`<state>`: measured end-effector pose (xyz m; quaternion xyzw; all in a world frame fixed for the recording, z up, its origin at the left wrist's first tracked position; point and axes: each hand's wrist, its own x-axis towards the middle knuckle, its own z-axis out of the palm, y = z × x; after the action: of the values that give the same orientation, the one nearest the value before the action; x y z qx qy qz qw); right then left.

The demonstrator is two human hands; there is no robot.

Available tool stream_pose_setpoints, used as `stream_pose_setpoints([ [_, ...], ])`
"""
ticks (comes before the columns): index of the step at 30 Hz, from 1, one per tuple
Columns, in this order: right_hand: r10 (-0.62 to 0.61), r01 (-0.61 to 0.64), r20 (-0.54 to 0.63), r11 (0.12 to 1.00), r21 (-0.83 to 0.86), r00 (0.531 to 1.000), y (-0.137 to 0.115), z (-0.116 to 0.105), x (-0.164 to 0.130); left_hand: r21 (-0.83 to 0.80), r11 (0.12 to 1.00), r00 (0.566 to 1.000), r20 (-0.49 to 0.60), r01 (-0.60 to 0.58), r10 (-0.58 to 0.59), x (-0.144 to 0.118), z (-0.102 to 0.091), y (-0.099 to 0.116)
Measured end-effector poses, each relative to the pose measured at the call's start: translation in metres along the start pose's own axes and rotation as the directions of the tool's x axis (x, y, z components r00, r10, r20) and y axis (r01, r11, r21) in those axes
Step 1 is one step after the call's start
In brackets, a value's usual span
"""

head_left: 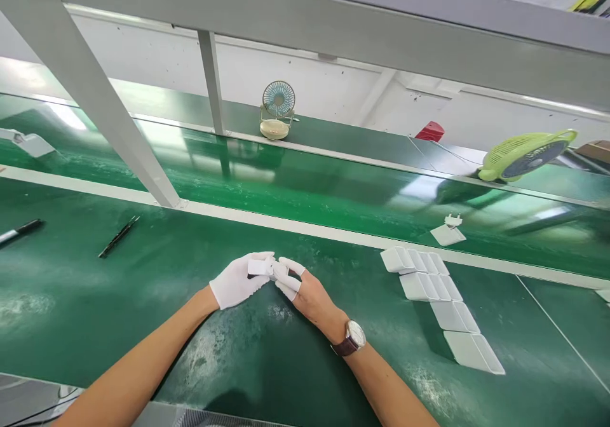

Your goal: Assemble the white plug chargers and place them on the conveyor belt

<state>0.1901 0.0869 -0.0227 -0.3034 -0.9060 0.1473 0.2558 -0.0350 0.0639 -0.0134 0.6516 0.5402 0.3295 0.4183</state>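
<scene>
Although fingers hide its details, a small white plastic block (260,267) sits pinched between gloved left hand (237,281) and right hand (305,292), fingertips cotted, above the glossy green bench (95,312). Similar rectangular white housings (441,300) lie rightward.

No readable text, label, brand or number on any surface in view.

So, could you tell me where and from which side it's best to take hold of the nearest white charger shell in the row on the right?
Probably by its two long side faces, from above. The nearest white shell lies flat on the green table, apart from the next one, leaving both sides free for the fingers.
</scene>
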Motion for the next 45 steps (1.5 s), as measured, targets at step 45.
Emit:
stream_pose_setpoints([
  [45,0.114,-0.117,-0.123,0.993,-0.014,0.986,-0.014,0.001,0.003,0.034,0.976,0.923,-0.319,-0.216,0.216,-0.009,-0.006,0.003],
])
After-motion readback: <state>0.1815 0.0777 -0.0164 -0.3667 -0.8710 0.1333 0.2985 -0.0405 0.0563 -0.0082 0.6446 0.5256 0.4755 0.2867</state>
